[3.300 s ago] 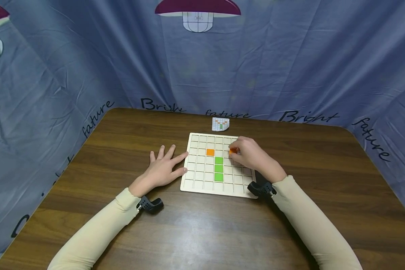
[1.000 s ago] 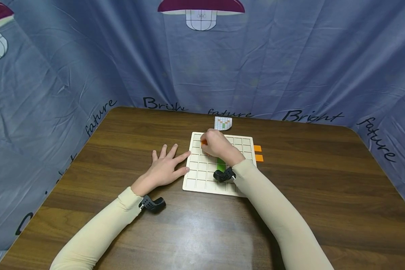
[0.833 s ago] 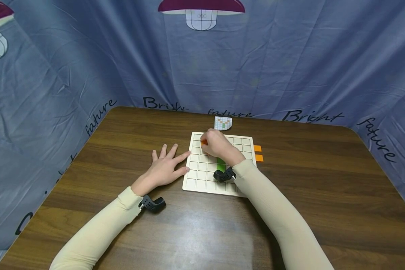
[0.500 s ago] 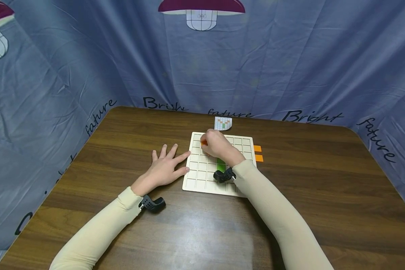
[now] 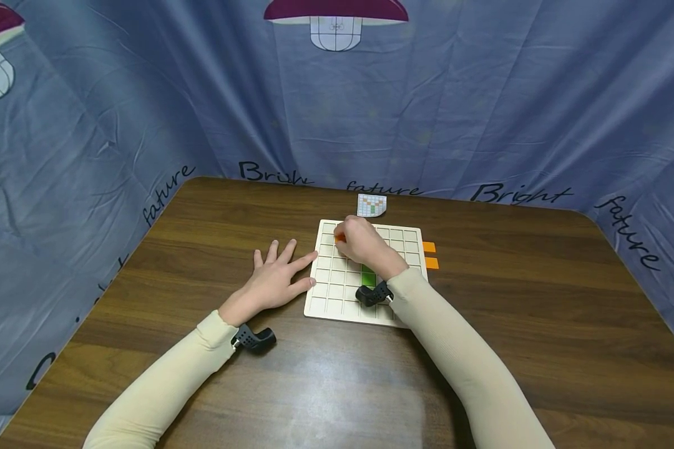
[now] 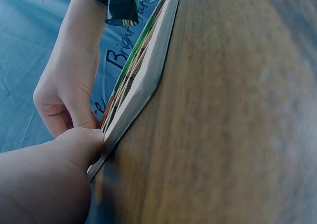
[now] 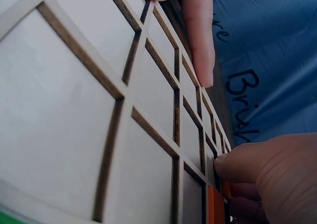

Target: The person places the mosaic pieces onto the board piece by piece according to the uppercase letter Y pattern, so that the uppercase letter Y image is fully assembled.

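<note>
Rm along R tbl (image 5: 561,299), but R hand (image 5: 364,242) in way over board (image 5: 317,305).

The left hand (image 6: 57,172) touches the board (image 6: 149,75) on the wooden table (image 6: 223,115), the right hand (image 6: 67,92) just beyond.

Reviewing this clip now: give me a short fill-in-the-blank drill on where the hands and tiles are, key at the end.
1. The person's right hand pinches a small square tile coloured ____.
2. The person's left hand touches the cream rectangular grid board at its ____ edge.
3. On the brown wooden table, just past the board's right edge, lie ____ more tiles of the pinched tile's colour.
4. Just beyond the black wristband, the glossy square tiles are coloured ____.

Missing words: orange; left; two; green.
</note>
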`<state>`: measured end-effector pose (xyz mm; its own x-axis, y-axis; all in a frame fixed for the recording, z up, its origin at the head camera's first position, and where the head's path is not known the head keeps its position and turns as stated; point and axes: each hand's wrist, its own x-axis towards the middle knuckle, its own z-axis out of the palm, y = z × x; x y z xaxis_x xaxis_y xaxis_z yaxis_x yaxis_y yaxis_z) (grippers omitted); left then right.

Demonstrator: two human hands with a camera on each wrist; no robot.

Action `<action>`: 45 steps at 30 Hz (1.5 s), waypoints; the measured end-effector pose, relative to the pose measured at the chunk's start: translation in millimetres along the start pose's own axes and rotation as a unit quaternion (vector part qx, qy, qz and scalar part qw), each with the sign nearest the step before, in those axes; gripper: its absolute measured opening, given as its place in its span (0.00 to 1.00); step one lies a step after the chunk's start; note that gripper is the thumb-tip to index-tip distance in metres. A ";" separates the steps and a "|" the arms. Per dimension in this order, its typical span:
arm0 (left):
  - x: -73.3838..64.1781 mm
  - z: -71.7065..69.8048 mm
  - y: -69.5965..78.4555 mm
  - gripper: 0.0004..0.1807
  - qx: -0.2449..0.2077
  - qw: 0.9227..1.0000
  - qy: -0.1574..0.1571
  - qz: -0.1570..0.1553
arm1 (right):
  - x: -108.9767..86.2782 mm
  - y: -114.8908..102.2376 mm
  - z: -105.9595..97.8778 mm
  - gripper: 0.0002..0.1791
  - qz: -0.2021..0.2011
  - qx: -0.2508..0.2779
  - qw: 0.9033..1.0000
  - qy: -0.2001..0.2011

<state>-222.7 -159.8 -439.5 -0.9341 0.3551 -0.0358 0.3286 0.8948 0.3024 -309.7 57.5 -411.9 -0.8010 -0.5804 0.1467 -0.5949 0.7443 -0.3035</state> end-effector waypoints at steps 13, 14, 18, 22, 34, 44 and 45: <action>0.0 -1.0 0.2 0.34 -0.001 1.000 -0.002 -0.001 | -0.6 1.5 1.0 0.12 0.025 0.014 1.000 -0.010; 0.0 -0.8 0.2 0.34 -0.001 1.000 -0.002 0.000 | -1.0 1.6 1.3 0.13 0.025 0.014 1.000 -0.010; -0.1 -0.8 0.7 0.33 0.001 1.000 0.000 0.000 | -1.7 1.7 0.8 0.14 0.026 0.017 0.999 -0.008; -0.3 -1.0 1.1 0.34 0.000 1.000 0.002 0.001 | -2.5 2.1 -0.5 0.16 0.028 0.023 0.999 -0.009; -0.3 1.2 1.4 0.33 0.001 1.000 0.003 0.003 | -18.8 9.3 -14.8 0.22 0.054 0.048 0.997 -0.015; -2.9 -0.2 2.6 0.33 -0.008 1.000 0.001 0.002 | -50.9 35.0 -31.6 0.21 0.034 0.038 0.999 0.003; -3.1 -0.3 2.5 0.33 -0.007 1.000 0.002 0.002 | -54.1 37.5 -33.2 0.21 0.033 0.036 0.999 0.007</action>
<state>-219.1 -158.7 -438.3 -0.9333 0.3578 -0.0315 0.3302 0.8892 0.3167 -291.0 127.8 -400.0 -0.8397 -0.5253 0.1380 -0.5346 0.7548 -0.3800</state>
